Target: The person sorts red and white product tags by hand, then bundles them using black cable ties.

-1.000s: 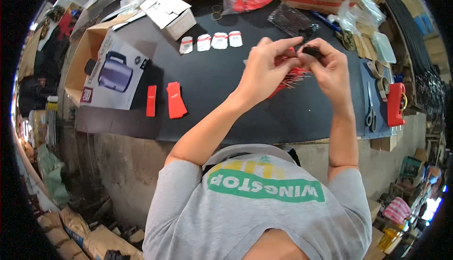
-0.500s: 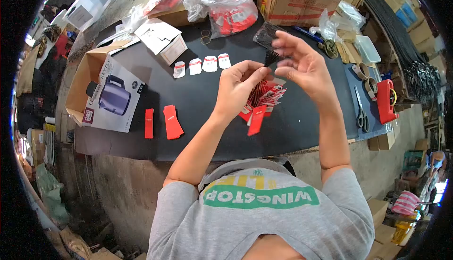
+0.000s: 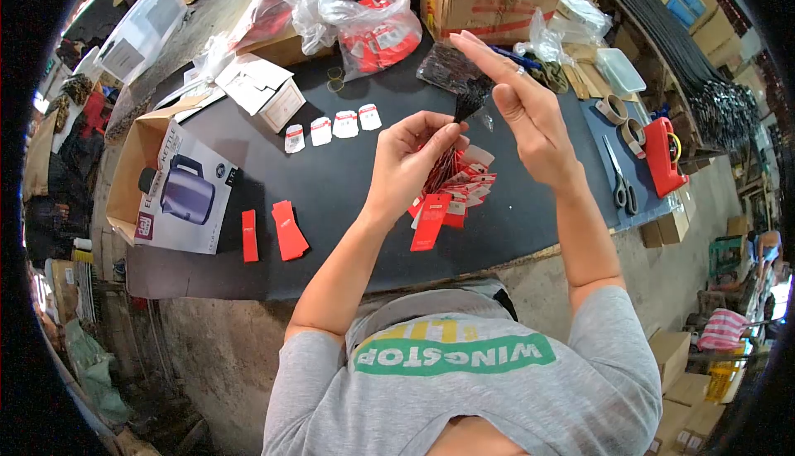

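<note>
My left hand (image 3: 404, 156) is closed in a pinch around the black strings (image 3: 472, 100) of a bundle of hang tags. The string ends fan out above its fingertips. Below hang the red and white hang tags (image 3: 458, 195), with one long red tag (image 3: 431, 222) at the front. My right hand (image 3: 530, 120) is raised just right of the strings, fingers stretched out and flat, holding nothing. Two stacks of red tags, a narrow one (image 3: 250, 236) and a wider one (image 3: 290, 231), lie on the black tabletop (image 3: 331, 199). Several white tags (image 3: 346, 124) form a row farther back.
An electric kettle box (image 3: 186, 187) and a small white box (image 3: 269, 96) stand left. Behind are a plastic bag of red tags (image 3: 377, 38) and a large carton (image 3: 489, 0). On the right lie scissors (image 3: 621, 178), tape rolls (image 3: 613, 109) and a red tape dispenser (image 3: 665, 166).
My right hand has straightened its fingers and drawn slightly away from the strings. My left hand still pinches the bundle. The whole view has shifted slightly.
</note>
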Demonstrator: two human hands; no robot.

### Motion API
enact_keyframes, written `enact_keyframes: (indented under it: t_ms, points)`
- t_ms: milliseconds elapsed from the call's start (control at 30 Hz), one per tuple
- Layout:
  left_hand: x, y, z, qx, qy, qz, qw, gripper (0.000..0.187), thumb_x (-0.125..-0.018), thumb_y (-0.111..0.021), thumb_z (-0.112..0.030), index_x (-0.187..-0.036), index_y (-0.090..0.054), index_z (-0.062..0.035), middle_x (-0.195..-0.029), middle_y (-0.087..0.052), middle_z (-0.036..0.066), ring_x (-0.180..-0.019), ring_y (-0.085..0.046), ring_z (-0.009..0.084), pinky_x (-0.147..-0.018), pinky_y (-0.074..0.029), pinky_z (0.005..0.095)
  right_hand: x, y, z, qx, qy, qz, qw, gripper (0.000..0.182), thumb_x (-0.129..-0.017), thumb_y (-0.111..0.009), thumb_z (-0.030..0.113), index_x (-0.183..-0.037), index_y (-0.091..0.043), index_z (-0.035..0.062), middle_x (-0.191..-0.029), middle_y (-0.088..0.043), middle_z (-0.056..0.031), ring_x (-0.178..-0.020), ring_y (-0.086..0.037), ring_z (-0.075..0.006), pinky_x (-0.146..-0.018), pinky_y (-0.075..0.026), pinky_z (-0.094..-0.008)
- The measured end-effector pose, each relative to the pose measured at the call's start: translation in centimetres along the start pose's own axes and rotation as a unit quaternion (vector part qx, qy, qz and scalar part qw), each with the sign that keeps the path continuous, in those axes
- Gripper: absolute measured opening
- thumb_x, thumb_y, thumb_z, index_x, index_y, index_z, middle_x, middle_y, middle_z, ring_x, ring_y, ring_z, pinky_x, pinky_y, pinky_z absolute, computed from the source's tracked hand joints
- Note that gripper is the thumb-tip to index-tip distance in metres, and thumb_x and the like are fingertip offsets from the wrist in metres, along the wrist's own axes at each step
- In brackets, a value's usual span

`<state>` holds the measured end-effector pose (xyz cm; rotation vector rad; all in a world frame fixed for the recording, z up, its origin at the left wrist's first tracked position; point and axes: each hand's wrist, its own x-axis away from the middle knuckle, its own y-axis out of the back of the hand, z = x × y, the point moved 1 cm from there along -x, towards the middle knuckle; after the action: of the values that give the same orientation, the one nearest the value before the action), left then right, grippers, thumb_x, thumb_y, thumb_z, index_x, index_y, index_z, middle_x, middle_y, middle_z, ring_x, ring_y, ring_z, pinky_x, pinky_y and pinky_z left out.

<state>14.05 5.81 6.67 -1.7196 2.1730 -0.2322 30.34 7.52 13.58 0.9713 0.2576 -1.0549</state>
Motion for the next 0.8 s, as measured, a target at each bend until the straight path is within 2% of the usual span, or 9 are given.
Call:
enact_keyframes:
  t_ms: [133,200,267,367,600,667,700,733,800]
  points:
    - [0.3,0.0,0.1,-0.008,0.013,0.032,0.999,0.018,-0.091,-0.06,-0.012,-0.096,-0.062,0.0054,-0.084,-0.066,0.006,-0.076,-0.062,0.0074,-0.067,-0.052,0.0214,0.9,-1.4,0.1,-0.003,-0.028,0.039,0.999,0.039,-0.098,-0.041,0.019,-0.132,-0.046,-0.0009,-0.137,-0.046,-0.0161,-0.132,-0.038,-0.0254,-0.109,-0.026,-0.0344]
    - [0.4,-0.1,0.3,0.007,0.009,0.04,0.999,0.018,-0.091,-0.06,-0.012,-0.097,-0.062,0.0056,-0.085,-0.066,0.007,-0.078,-0.062,0.008,-0.068,-0.052,0.0219,0.8,-0.4,0.1,-0.129,-0.036,-0.073,0.988,0.045,-0.1,-0.037,0.029,-0.133,-0.044,-0.0014,-0.137,-0.046,-0.0152,-0.131,-0.037,-0.0238,-0.109,-0.026,-0.0337]
    - [0.7,-0.4,0.3,0.024,0.008,0.023,0.999,0.018,-0.09,-0.06,-0.012,-0.097,-0.062,0.0057,-0.085,-0.066,0.007,-0.077,-0.062,0.0081,-0.067,-0.052,0.0217,0.9,0.2,0.6,-0.118,-0.032,-0.092,0.988,0.05,-0.1,-0.034,0.035,-0.133,-0.044,-0.0012,-0.138,-0.045,-0.0146,-0.131,-0.037,-0.0228,-0.108,-0.026,-0.0332]
    - [1.1,-0.6,-0.2,0.012,0.005,0.014,1.0,0.018,-0.091,-0.06,-0.011,-0.096,-0.062,0.0056,-0.085,-0.066,0.007,-0.076,-0.062,0.0076,-0.067,-0.052,0.0215,1.8,-1.1,0.3,-0.058,-0.05,0.017,0.997,0.048,-0.099,-0.037,0.033,-0.132,-0.045,-0.0017,-0.137,-0.046,-0.0156,-0.13,-0.039,-0.024,-0.108,-0.027,-0.0338]
    - [1.9,-0.2,0.2,0.026,0.011,0.038,0.999,0.016,-0.091,-0.06,-0.012,-0.098,-0.062,0.0028,-0.088,-0.067,0.009,-0.08,-0.064,0.0112,-0.069,-0.052,0.0231,1.9,-0.3,2.0,0.003,0.017,-0.04,0.999,0.039,-0.096,-0.042,0.016,-0.133,-0.046,0.003,-0.136,-0.047,-0.015,-0.13,-0.041,-0.0287,-0.108,-0.029,-0.0358]
    - [2.1,0.0,0.0,0.007,0.007,0.042,0.999,0.017,-0.09,-0.06,-0.01,-0.095,-0.063,0.0055,-0.083,-0.066,0.006,-0.075,-0.062,0.0075,-0.066,-0.052,0.021,2.4,-1.2,2.0,0.139,0.031,0.072,0.987,0.038,-0.097,-0.04,0.019,-0.131,-0.048,0.0025,-0.133,-0.05,-0.0149,-0.128,-0.043,-0.0279,-0.106,-0.03,-0.035]
    - [2.2,0.0,0.0,0.007,0.005,0.042,0.999,0.017,-0.09,-0.06,-0.01,-0.095,-0.063,0.0055,-0.083,-0.066,0.006,-0.075,-0.062,0.0075,-0.066,-0.052,0.021,2.4,-1.3,1.9,0.155,0.049,0.061,0.985,0.036,-0.097,-0.044,0.016,-0.129,-0.05,0.0021,-0.132,-0.051,-0.014,-0.127,-0.044,-0.0256,-0.105,-0.032,-0.0343]
    - [2.3,0.1,0.1,0.009,0.01,0.04,0.999,0.016,-0.09,-0.06,-0.011,-0.096,-0.062,0.0043,-0.085,-0.067,0.008,-0.076,-0.063,0.0094,-0.068,-0.052,0.0223,2.4,-1.2,2.0,0.154,0.05,0.062,0.985,0.036,-0.097,-0.044,0.016,-0.129,-0.05,0.0021,-0.132,-0.051,-0.014,-0.127,-0.044,-0.0256,-0.105,-0.032,-0.0343]
    - [2.5,0.3,0.2,0.011,0.015,0.038,0.999,0.015,-0.09,-0.06,-0.011,-0.096,-0.062,0.003,-0.087,-0.068,0.009,-0.077,-0.064,0.0114,-0.069,-0.053,0.0236,2.4,-0.3,2.4,-0.019,-0.006,-0.055,0.998,0.036,-0.091,-0.049,0.004,-0.127,-0.052,0.0017,-0.133,-0.051,-0.013,-0.125,-0.046,-0.0233,-0.104,-0.034,-0.0336]
